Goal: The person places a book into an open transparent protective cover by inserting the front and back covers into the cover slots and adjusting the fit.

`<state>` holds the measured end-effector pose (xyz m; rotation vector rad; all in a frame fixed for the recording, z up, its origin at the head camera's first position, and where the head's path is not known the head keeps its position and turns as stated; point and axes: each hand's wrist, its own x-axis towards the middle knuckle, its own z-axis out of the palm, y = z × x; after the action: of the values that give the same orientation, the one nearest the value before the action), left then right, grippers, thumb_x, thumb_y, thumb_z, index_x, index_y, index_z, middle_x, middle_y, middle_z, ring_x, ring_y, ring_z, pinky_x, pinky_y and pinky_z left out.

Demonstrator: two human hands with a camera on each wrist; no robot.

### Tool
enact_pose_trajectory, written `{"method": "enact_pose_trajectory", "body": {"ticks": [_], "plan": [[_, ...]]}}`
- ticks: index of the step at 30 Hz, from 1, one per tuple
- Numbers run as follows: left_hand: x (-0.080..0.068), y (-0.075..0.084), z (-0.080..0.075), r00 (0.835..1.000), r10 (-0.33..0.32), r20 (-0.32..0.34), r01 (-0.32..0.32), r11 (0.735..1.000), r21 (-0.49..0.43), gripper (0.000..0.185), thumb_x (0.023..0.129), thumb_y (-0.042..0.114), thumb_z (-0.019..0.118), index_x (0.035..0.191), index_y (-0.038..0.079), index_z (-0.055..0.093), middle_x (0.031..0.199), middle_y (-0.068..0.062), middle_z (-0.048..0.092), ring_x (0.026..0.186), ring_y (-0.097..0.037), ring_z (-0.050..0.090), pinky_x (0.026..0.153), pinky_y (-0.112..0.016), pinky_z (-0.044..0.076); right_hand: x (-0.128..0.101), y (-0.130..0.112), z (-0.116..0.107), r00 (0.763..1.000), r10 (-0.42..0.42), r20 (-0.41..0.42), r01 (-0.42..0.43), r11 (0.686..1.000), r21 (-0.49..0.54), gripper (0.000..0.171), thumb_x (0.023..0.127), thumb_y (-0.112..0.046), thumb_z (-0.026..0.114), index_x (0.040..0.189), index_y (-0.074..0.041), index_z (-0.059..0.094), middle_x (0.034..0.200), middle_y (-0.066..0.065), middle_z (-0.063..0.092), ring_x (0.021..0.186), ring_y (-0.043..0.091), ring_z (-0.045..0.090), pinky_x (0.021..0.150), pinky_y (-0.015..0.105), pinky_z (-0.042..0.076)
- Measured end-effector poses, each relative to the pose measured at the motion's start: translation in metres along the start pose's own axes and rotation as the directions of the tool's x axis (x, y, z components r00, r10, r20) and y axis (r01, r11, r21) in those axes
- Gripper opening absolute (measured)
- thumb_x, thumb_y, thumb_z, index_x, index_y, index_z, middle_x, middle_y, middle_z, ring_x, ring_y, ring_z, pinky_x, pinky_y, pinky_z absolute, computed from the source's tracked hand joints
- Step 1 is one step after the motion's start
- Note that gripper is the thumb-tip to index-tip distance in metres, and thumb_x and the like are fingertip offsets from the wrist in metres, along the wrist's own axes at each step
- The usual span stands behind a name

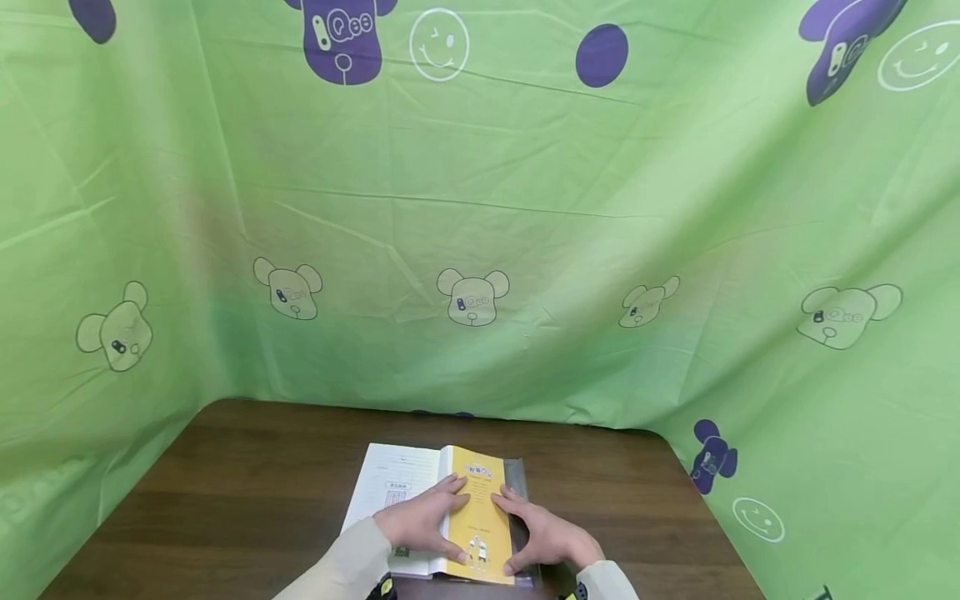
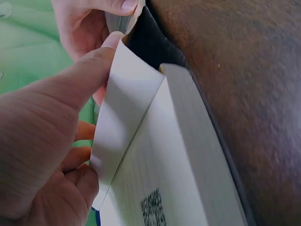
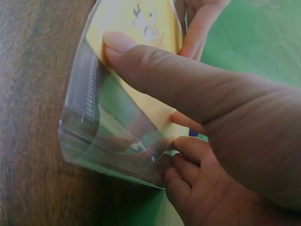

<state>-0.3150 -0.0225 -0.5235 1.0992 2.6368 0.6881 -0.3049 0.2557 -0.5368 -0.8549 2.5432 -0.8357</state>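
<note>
A book (image 1: 420, 508) lies open on the dark wooden counter (image 1: 225, 492), near its front edge, and both hands work at the book's yellow cover (image 1: 480, 508). The left hand (image 1: 420, 521) has thumb and fingers pinched on that cover, holding it raised off the white pages beneath, as the left wrist view shows. The right hand (image 1: 543, 537), just right of the book, grips a clear plastic sleeve (image 3: 108, 127) with its thumb pressed on top and fingers curled underneath, the sleeve bent around the cover's outer edge. The step in hand looks like fitting the sleeve over the cover; how far the cover has entered the sleeve cannot be told. The next move would probably call for the left hand to keep the cover flat and steady while the right draws the sleeve on evenly, without creasing it. Behind the book, a green cloth (image 1: 525, 250) printed with bears and smiling faces hangs around the counter on three sides.
</note>
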Motion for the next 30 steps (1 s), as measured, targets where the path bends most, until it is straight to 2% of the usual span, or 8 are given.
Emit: {"method": "enact_pose_trajectory", "body": {"ticks": [5,9,15,23,27,30], "plan": [[0.0,0.005,0.002,1.0,-0.014,0.016,0.013,0.999,0.034,0.09,0.077,0.048,0.085,0.145,-0.002,0.052,0.162,-0.021,0.035,0.153,-0.038,0.026,0.123,-0.046,0.029,-0.002,-0.025,-0.002,0.997,0.078,-0.015,-0.078,0.997,0.025,0.098,0.075,-0.03,0.091,0.155,-0.007,0.041,0.166,0.023,0.025,0.151,0.045,0.024,0.121,0.048,0.032],[0.001,0.009,0.0,0.999,-0.022,0.033,0.02,0.997,0.077,0.091,0.078,0.048,0.085,0.146,-0.002,0.051,0.161,-0.021,0.035,0.153,-0.037,0.027,0.123,-0.044,0.03,-0.003,-0.034,-0.002,0.994,0.11,-0.02,-0.11,0.994,-0.006,0.095,0.074,-0.022,0.091,0.155,-0.007,0.042,0.166,0.021,0.025,0.151,0.044,0.025,0.12,0.051,0.032],[0.002,0.01,-0.009,0.998,-0.026,0.057,0.022,0.997,0.07,0.09,0.079,0.048,0.085,0.146,-0.001,0.051,0.162,-0.02,0.035,0.152,-0.035,0.028,0.123,-0.042,0.03,-0.003,-0.033,-0.002,0.995,0.093,-0.026,-0.093,0.996,0.007,0.096,0.076,-0.023,0.09,0.155,-0.005,0.039,0.166,0.021,0.024,0.151,0.045,0.025,0.121,0.049,0.032],[-0.009,0.003,-0.023,1.0,-0.013,0.009,0.013,1.0,0.013,0.097,0.071,0.04,0.091,0.145,-0.007,0.049,0.161,-0.022,0.035,0.148,-0.037,0.037,0.121,-0.045,0.034,-0.003,-0.032,0.0,0.997,0.061,-0.038,-0.06,0.997,0.039,0.1,0.076,-0.026,0.09,0.156,-0.003,0.036,0.167,0.023,0.021,0.152,0.044,0.022,0.123,0.041,0.028],[-0.013,-0.001,-0.021,1.0,-0.023,0.001,0.023,1.0,-0.012,0.097,0.07,0.039,0.092,0.146,-0.005,0.05,0.161,-0.02,0.036,0.145,-0.038,0.041,0.12,-0.047,0.035,-0.002,-0.032,0.001,0.998,0.049,-0.045,-0.048,0.998,0.027,0.1,0.075,-0.025,0.09,0.157,-0.003,0.036,0.166,0.023,0.021,0.152,0.044,0.023,0.123,0.041,0.029],[-0.012,-0.002,-0.017,1.0,-0.023,0.0,0.023,0.999,-0.037,0.098,0.07,0.038,0.092,0.146,-0.006,0.049,0.161,-0.021,0.035,0.146,-0.039,0.039,0.12,-0.047,0.034,-0.001,-0.032,0.002,0.998,0.046,-0.048,-0.046,0.999,0.013,0.099,0.076,-0.028,0.09,0.157,-0.005,0.037,0.167,0.022,0.022,0.152,0.044,0.023,0.122,0.041,0.03]]}}
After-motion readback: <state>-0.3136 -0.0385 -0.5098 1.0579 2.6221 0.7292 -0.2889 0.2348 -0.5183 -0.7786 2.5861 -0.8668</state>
